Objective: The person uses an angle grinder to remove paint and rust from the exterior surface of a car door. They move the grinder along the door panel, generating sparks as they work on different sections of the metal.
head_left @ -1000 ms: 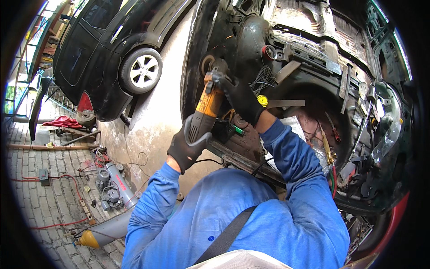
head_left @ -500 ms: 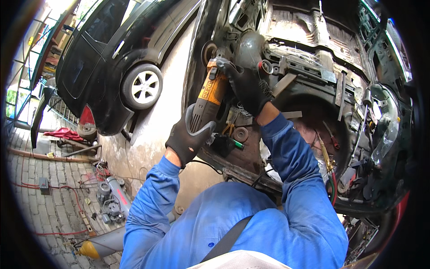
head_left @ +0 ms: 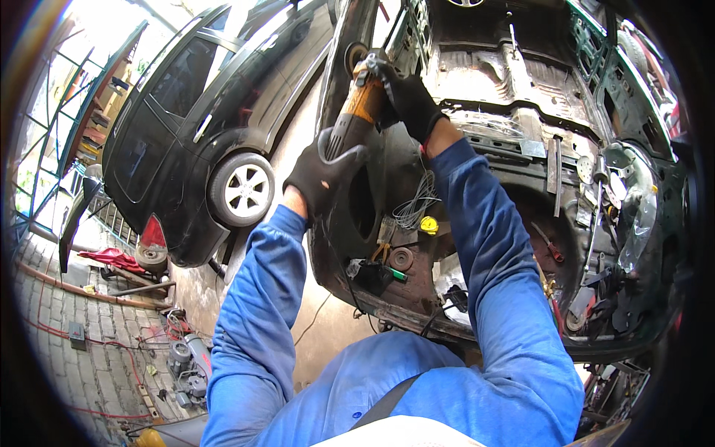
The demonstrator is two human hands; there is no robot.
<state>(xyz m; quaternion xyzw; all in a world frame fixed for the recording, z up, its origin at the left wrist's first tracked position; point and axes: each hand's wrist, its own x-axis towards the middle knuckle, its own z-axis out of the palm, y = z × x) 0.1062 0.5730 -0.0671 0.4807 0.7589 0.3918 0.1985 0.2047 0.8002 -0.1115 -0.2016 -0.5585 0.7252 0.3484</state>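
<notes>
I hold an orange and black angle grinder (head_left: 357,104) with both gloved hands. My left hand (head_left: 322,173) grips its rear body. My right hand (head_left: 406,97) wraps the head near the disc (head_left: 351,54), which sits against the dark edge of a stripped car body (head_left: 484,82). Both sleeves are blue. The grinder points up and away from me.
A black car (head_left: 186,141) stands at the left on the concrete. Inside the stripped shell lie a wire coil (head_left: 417,208), a grinding disc (head_left: 402,258), a yellow tape measure (head_left: 429,224) and hand tools. Red hoses, a small machine (head_left: 186,361) and a yellow cylinder (head_left: 149,438) sit on the brick paving lower left.
Both hands have carried the grinder up and away from me along the car body's edge. My arms have stretched out further.
</notes>
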